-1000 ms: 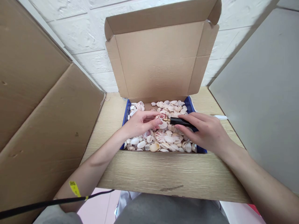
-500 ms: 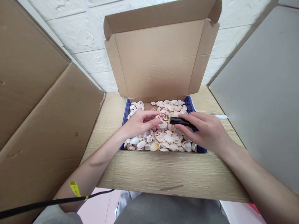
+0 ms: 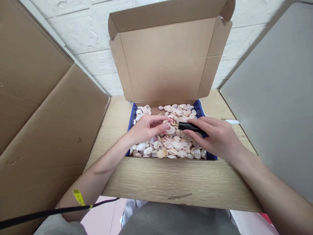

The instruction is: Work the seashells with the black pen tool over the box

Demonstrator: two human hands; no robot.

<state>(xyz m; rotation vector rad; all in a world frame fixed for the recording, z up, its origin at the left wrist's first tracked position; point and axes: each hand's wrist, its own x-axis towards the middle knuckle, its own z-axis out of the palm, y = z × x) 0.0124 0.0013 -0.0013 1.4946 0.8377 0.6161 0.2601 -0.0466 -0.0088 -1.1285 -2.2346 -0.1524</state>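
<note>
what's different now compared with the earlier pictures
No hand or object visibly moved; only the view shifted slightly. The left hand still pinches a small shell, the right hand still points the black brass-tipped tool at it, and the shells in the cardboard box stayed put.

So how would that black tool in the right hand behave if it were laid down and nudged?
The black tool looks stiff: its straight body shows no bend in the right hand. Its rounded barrel would probably roll. The smooth, shiny surface may be slightly slippery.

Indoor work nook | white brick-pattern wall (image 3: 73,29) | wood-grain tabletop (image 3: 151,178)
</note>
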